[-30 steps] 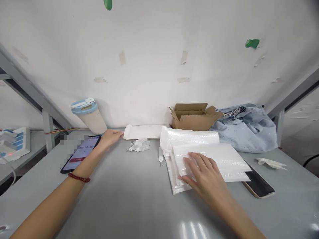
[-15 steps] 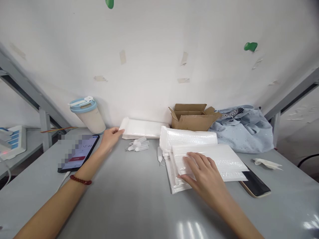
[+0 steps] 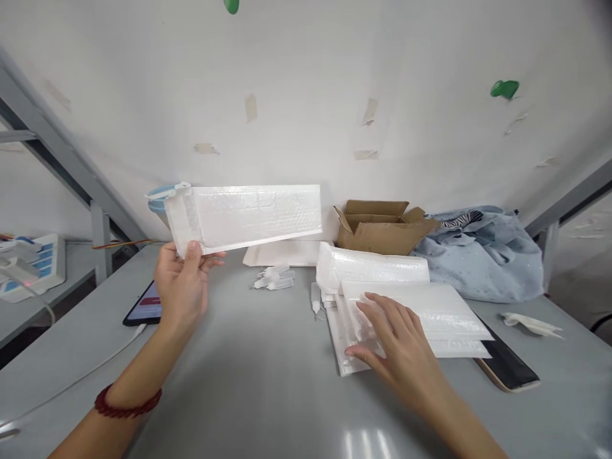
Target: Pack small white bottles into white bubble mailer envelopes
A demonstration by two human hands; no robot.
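White padded envelope (image 3: 248, 215) pinched at its edge by left hand (image 3: 184, 287), right hand (image 3: 394, 341) spread flat on envelope stack (image 3: 430, 306)

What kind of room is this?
Probably a packing workbench in a small workshop. A stack of white bubble mailers lies on a grey metal table, an open cardboard box stands by the wall, and the left hand holds one bubble mailer up.

I am holding up a white bubble envelope (image 3: 248, 215) by its end with my left hand (image 3: 184, 287). My right hand (image 3: 399, 347) is lying flat on the pile of envelopes (image 3: 430, 306) on the gray table (image 3: 248, 382).
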